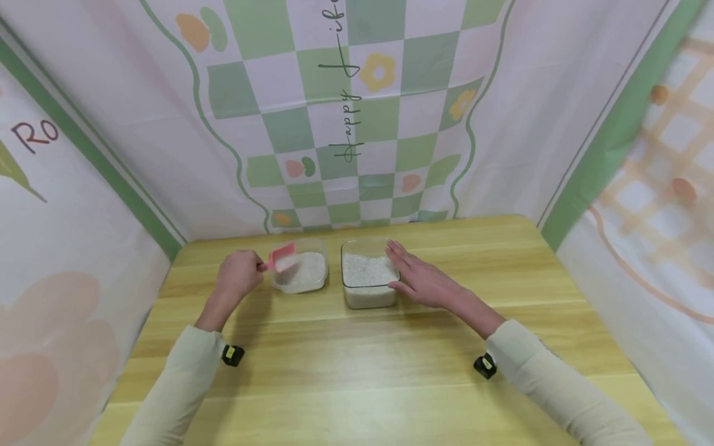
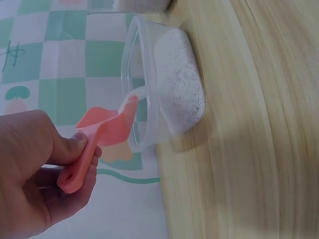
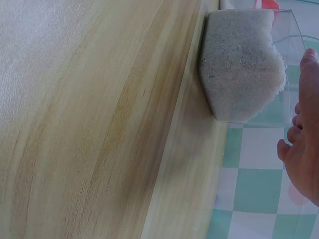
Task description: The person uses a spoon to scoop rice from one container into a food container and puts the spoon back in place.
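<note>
I see the pink scoop [image 2: 107,132] tilted over the plastic tub [image 1: 299,288], gripped in curled fingers of the left hand [image 1: 240,272]. Right of the tub, the right hand [image 1: 428,282] touches a glass container [image 1: 370,300], fingers straight; wooden table [image 1: 357,371] beneath, checked cloth [image 1: 374,118] behind.

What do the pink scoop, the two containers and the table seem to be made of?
Scoop: probably smooth plastic; evenly coloured, rounded edges.
Left container: likely plastic; cloudy, with a thick rim.
Right container: glass or clear hard plastic; transparent, glossy.
Table: wood or wood-look laminate; grain and soft sheen.
</note>
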Action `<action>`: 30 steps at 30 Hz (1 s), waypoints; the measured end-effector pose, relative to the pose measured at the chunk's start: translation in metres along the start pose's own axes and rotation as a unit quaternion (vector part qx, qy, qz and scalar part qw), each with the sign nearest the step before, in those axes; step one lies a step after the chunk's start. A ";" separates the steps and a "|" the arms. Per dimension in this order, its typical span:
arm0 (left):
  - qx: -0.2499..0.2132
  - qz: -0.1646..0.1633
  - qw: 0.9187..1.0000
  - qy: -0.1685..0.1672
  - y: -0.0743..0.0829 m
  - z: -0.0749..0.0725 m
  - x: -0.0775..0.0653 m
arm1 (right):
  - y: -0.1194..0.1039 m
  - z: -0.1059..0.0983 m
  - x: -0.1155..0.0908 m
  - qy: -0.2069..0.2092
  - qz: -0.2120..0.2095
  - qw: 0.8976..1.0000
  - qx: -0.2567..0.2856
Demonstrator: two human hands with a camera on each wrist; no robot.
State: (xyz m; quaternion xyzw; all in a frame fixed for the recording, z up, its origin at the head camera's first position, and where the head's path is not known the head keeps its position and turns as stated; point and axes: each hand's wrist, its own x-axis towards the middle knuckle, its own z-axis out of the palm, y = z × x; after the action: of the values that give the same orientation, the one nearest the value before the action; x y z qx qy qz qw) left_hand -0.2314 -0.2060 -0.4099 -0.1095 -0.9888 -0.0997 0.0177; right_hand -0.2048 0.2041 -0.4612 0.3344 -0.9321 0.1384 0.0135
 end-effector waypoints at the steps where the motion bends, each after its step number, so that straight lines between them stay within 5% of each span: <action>1: 0.006 0.003 1.000 0.006 0.000 0.000 0.000 | 0.000 0.000 0.000 0.001 0.000 1.000 0.001; 8: 0.052 0.020 0.997 0.045 0.003 0.000 -0.003 | -0.001 -0.001 0.000 0.001 0.002 1.000 0.005; 21: 0.125 0.027 0.991 0.039 0.004 -0.003 -0.004 | -0.001 -0.002 0.000 -0.001 0.001 1.000 -0.002; 30: 0.159 0.043 0.984 0.064 0.007 -0.001 -0.005 | 0.000 -0.004 0.002 0.001 -0.009 1.000 -0.026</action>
State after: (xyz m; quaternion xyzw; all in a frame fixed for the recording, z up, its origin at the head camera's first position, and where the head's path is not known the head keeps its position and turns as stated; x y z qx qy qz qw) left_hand -0.2255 -0.2008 -0.4080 -0.1409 -0.9833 0.0526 0.1029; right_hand -0.2060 0.2040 -0.4568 0.3424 -0.9323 0.1138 0.0243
